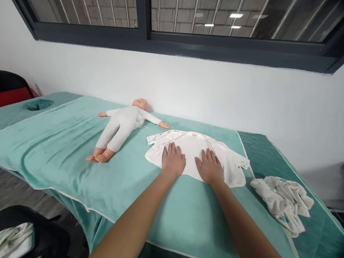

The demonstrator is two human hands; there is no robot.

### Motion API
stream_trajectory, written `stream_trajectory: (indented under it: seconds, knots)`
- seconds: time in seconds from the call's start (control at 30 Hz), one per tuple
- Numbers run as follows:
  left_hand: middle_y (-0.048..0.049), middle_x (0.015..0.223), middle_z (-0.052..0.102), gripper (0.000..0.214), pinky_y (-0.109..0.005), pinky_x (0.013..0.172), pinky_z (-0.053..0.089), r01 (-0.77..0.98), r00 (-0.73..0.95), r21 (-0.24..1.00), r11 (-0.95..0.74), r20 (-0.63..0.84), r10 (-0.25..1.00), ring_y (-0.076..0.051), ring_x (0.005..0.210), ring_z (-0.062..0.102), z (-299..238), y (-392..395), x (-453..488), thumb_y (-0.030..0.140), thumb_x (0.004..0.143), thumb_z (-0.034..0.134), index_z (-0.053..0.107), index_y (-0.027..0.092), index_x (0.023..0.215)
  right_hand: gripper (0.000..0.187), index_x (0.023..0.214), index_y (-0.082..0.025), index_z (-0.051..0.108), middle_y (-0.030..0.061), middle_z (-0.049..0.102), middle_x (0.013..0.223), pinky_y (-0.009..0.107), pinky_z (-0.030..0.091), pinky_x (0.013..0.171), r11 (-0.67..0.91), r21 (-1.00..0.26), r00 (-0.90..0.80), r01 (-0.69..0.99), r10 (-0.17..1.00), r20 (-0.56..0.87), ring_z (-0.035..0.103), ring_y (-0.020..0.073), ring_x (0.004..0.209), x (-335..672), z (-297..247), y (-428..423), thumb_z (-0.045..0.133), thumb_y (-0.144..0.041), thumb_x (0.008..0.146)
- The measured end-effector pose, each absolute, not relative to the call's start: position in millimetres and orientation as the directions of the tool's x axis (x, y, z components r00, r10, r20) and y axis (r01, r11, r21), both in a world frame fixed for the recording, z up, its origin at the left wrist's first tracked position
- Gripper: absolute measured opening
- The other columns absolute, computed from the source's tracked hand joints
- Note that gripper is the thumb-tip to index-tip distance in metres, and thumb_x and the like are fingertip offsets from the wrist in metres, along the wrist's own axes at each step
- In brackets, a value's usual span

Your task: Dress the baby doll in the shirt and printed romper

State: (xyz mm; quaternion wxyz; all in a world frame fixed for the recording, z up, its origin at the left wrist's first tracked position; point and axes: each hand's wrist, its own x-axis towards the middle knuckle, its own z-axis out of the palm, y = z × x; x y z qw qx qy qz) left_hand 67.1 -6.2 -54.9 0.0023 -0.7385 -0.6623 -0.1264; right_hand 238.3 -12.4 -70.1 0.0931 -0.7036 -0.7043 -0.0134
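Shirt [191, 157], small and white, lies spread on the green blanket [76, 148] straight ahead of the person, directly under both palms. Its long axis runs across the view from left to right, the right end angled a little nearer the person, with 1 sleeve reaching out to each side. A small printed patch marks its far edge; the near hem runs by the wrists.

The left hand [173, 160] rests on the left half and the right hand [210, 165] on the right half, a strip of bare fabric between them. Each grip is flat and wide, fingers extended away from the body, nothing pinched or lifted.

Beyond the left sleeve, a doll [127, 119] in white lies on its back, head toward the wall [223, 93], feet toward the near side; 1 outstretched doll hand is near that sleeve but apart, the closest obstacle. The left hand is nearer to it. Past the right sleeve, nearer the right hand, sits a crumpled printed cloth [286, 201].
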Motion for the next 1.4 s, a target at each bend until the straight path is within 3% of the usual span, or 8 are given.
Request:
stream_trajectory:
  seconds: [0.33,0.5,0.7,0.97,1.1,1.2,1.4]
  knots:
    - [-0.0085,0.146,0.05,0.04,-0.044,0.121,0.023,0.925,0.132,0.29,-0.244,0.354,0.926,-0.023,0.142,0.035,-51.3,-61.0,37.8,0.031,0.097,0.037,0.054,0.019,0.132,0.062,0.151,-0.011,0.036,0.0141,0.028,0.16,0.045,0.021,0.119,0.068,-0.039,-0.058,0.997,0.975,0.216,0.024,0.0263,0.148,241.1,-76.4,-76.1,0.027,-0.047,0.101]
    - [-0.0117,0.134,0.059,0.036,-0.049,0.115,0.03,0.885,-0.11,0.448,-0.124,0.461,0.881,-0.027,0.13,0.048,-58.4,-68.4,2.6,0.027,0.095,0.042,0.055,0.017,0.126,0.065,0.151,-0.011,0.035,0.0122,0.025,0.161,0.045,0.022,0.12,0.122,-0.043,-0.104,0.992,0.949,0.299,0.019,0.0257,0.15,241.0,-84.8,-121.3,0.027,-0.051,0.101]
    - [-0.0142,0.122,0.066,0.04,-0.048,0.105,0.039,0.849,-0.326,0.523,0.071,0.414,0.85,-0.03,0.119,0.055,-59.0,-35.2,-28.5,0.035,0.094,0.045,0.056,0.015,0.127,0.067,0.154,-0.012,0.026,0.013,0.022,0.161,0.05,0.023,0.119,0.195,-0.112,-0.138,0.974,0.912,0.387,0.016,0.0269,0.15,228.2,-87.9,-144.9,0.032,-0.051,0.1]
    - [-0.0077,0.127,0.067,0.046,-0.048,0.109,0.034,0.853,-0.19,0.523,-0.006,0.321,0.928,-0.028,0.122,0.055,-50.7,12.7,-38.0,0.041,0.095,0.045,0.053,0.027,0.137,0.065,0.15,-0.007,0.033,0.0165,0.025,0.16,0.047,0.025,0.119,0.238,-0.323,-0.181,0.916,0.964,0.195,0.019,0.0278,0.15,184.9,-49.8,-42.6,0.028,-0.049,0.101]
    - [-0.0076,0.14,0.058,0.049,-0.044,0.113,0.034,0.771,-0.171,0.63,-0.088,0.338,0.926,-0.025,0.132,0.05,-53.8,39.7,-50.2,0.042,0.096,0.042,0.051,0.024,0.14,0.061,0.146,-0.002,0.039,0.0219,0.031,0.156,0.045,0.025,0.117,0.235,-0.305,-0.213,0.923,0.972,0.103,0.026,0.0317,0.147,160.0,-42.5,33.8,0.032,-0.042,0.1]
    - [-0.0089,0.149,0.048,0.053,-0.04,0.116,0.032,0.675,-0.238,0.731,-0.1,0.343,0.909,-0.023,0.141,0.04,-58.0,59.8,-60.1,0.043,0.097,0.04,0.047,0.019,0.144,0.055,0.143,-0.006,0.042,0.0194,0.035,0.155,0.044,0.024,0.117,0.278,-0.264,-0.247,0.924,0.958,0.145,0.027,0.0291,0.146,147.9,-52.0,66.6,0.032,-0.04,0.101]
    - [-0.0099,0.152,0.044,0.048,-0.044,0.117,0.031,0.728,-0.293,0.685,-0.043,0.367,0.883,-0.027,0.142,0.038,-62.8,84.9,-64.0,0.039,0.094,0.044,0.054,0.02,0.137,0.052,0.14,-0.012,0.047,0.0154,0.045,0.147,0.044,0.022,0.116,0.397,-0.18,-0.352,0.9,0.905,0.238,0.032,0.0272,0.142,145.9,-66.3,79.8,0.03,-0.043,0.101]
